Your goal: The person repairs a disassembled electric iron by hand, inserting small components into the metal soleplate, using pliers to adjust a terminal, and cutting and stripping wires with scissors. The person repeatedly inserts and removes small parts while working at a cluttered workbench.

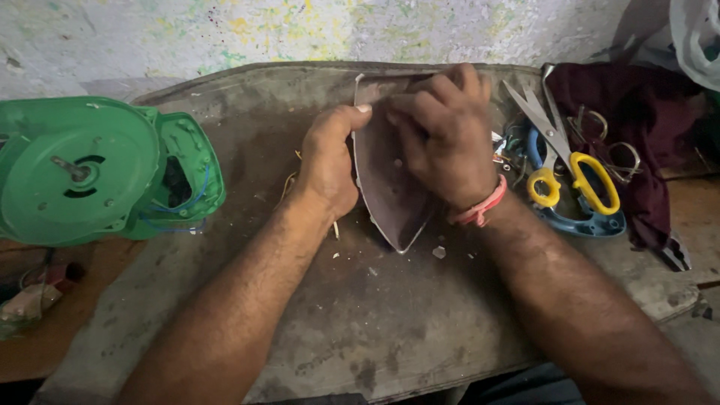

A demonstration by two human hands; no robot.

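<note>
One iron soleplate (390, 191) lies flat mid-table (375, 330), its long axis running away from the person and its pointed tip toward them. Both hands rest on it: the left hand (328, 161) curls over its left edge, thumb on top, while the right hand (446, 139) presses down with bent fingers. One pair of yellow-handled scissors (562, 161) lies to the right, one green casing (97, 169) to the left.

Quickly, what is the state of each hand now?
Left hand: closed on the edge of the iron soleplate.
Right hand: fingers curled, pressing on the soleplate.
</note>
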